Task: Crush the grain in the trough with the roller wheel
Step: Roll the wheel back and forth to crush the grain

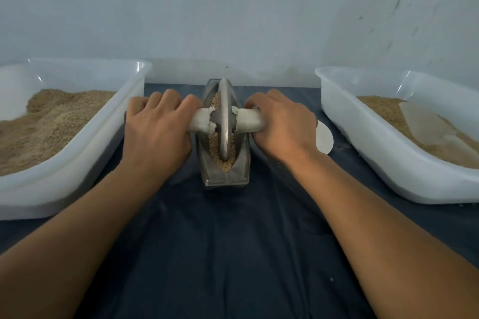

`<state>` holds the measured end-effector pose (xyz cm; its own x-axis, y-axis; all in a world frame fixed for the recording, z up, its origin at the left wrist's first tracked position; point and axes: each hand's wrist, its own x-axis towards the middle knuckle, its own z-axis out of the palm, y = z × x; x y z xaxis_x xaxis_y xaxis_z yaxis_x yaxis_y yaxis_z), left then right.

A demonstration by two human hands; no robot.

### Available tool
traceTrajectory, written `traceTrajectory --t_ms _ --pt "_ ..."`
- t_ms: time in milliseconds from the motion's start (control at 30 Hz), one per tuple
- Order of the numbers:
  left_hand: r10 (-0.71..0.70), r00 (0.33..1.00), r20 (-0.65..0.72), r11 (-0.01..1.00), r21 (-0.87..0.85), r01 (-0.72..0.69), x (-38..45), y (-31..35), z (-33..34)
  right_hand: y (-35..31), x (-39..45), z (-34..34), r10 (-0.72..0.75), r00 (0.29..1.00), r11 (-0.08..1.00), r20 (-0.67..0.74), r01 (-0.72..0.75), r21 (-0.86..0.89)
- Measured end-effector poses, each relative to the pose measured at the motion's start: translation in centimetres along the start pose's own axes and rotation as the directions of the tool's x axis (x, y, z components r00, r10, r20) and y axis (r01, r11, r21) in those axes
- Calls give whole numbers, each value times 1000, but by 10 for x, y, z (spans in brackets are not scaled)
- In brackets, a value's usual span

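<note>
The thin grey metal roller wheel (224,122) stands in the long metal trough (225,179) of tan grain (225,160) – left hand (155,132) and right hand (282,127) grip its white handle ends – and the trough runs straight away from the person.

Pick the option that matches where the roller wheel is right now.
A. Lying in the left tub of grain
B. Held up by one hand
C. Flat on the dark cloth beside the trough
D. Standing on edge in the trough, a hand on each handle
D: the roller wheel stands on edge in the grain-filled trough, with the left hand and right hand each gripping a handle.
</note>
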<state>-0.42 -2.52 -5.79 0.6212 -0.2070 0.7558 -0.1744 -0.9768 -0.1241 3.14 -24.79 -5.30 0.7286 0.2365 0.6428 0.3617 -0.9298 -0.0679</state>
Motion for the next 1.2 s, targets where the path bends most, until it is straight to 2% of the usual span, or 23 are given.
traceTrajectory --t_ms 200,333,600,800,967,1200 --pt "-51 999 -16 999 -5 51 5 -7 -7 -8 5 1 -17 988 1000 -153 19 14" --pt "-67 998 -8 998 -8 67 6 -10 -10 -14 7 1 -30 981 999 -191 32 9" --pt "-66 998 8 998 -2 66 2 -8 1 -8 11 1 -71 995 997 -68 70 -17" --pt "-13 997 76 1000 -14 14 7 -5 15 2 12 6 -36 999 999 11 37 -33" --pt "-19 999 39 999 -29 20 6 -7 19 -2 11 10 -2 999 999 -54 0 -47" --pt "-60 992 -109 998 -4 60 14 -6 6 -6 12 11 35 981 999 -189 -39 -16"
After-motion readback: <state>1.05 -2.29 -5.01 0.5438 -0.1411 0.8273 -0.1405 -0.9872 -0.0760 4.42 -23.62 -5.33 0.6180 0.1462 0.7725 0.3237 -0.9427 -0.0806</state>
